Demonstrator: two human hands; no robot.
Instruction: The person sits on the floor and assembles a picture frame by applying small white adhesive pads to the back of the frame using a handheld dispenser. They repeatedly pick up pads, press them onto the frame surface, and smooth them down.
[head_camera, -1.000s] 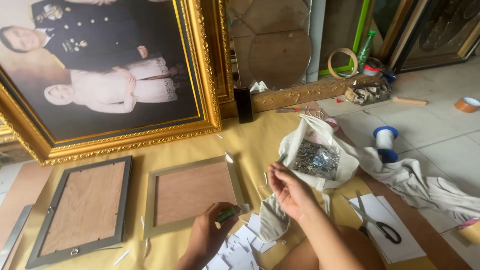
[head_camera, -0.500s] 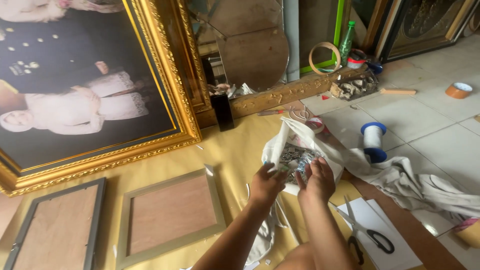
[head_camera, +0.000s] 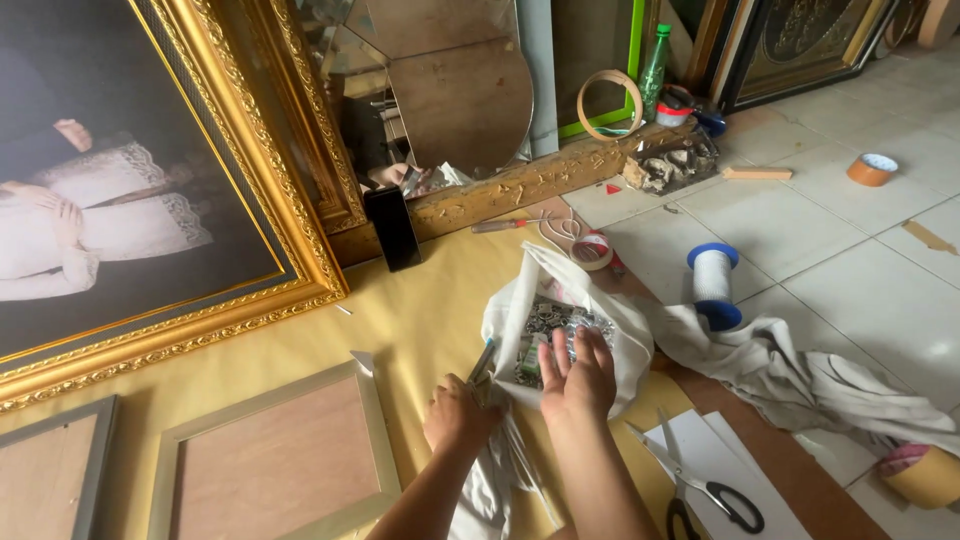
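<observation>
Furthest left I saw two small frames (head_camera: 270, 465) lying back-up on the yellow paper (head_camera: 420, 320), nothing fitted to their backs as far as I could tell. My left hand (head_camera: 458, 415) was closed, its grip pinching a slim tool (head_camera: 482, 362) against the white bag (head_camera: 590, 320). My right hand (head_camera: 577, 372) lay spread inside the bag's mouth over small metal fittings (head_camera: 548, 322), none picked out yet. Scissors (head_camera: 700, 485) sat at right.
</observation>
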